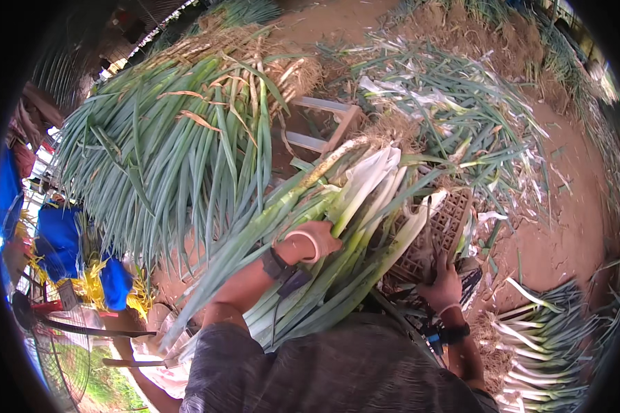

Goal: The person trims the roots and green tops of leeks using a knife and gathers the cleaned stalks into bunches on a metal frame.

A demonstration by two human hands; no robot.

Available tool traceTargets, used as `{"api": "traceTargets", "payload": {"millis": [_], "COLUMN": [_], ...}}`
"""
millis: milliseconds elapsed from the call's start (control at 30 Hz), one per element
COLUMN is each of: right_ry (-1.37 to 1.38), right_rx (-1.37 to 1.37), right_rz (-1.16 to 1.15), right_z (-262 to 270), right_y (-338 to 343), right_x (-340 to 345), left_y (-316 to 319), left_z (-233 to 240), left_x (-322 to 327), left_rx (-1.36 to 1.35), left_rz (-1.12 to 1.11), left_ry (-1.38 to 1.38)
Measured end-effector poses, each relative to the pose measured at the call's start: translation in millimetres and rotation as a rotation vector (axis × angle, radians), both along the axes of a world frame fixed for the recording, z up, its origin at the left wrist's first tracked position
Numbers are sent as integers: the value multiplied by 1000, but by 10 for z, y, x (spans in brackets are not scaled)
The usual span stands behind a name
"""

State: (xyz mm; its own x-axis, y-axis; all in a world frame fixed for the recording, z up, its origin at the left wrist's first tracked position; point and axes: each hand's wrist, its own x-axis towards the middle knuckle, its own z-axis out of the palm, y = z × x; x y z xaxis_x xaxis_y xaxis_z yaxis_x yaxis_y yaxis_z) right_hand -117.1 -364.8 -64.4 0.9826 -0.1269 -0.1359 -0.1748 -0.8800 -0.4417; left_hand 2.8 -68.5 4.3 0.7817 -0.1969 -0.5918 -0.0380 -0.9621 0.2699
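My left hand [321, 240] is closed around a green stalk in a bunch of large green onions [361, 258] that lies across my lap. Their leaves trail to the lower left, and their white ends and roots point up and away. Lower right of the bunch, my right hand [441, 289] grips a narrow, dark, blade-like tool [429, 232], which stands up beside one pale stem; its exact kind is unclear. Beneath the tool and stems is a brown plastic crate [454, 222] with a grid pattern, partly covered.
A big heap of untrimmed green onions [176, 139] lies at the left, beside a frame with metal slats [315, 142]. Stripped leaves [444, 103] litter the dirt floor ahead. At the lower right, cleaned green onions [537, 351] lie in a row. A wire fan guard [62, 351] is at the lower left.
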Motion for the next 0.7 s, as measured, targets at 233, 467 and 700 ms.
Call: {"api": "traceTargets", "payload": {"millis": [233,467,700], "right_ry": [-176,122,206], "right_rx": [-302,1052,1405], "right_rz": [-35,-333,-666], "right_z": [-297,-1029,-1055], "right_y": [64,522,451], "right_x": [-16,782,726], "left_y": [-321,-415,-504], "left_z": [-577,-1094,-1228], "left_x": [257,501,543], "left_rx": [-27,-189,-596], "left_rz": [-21,183,365], "left_ry": [-49,148,514]}}
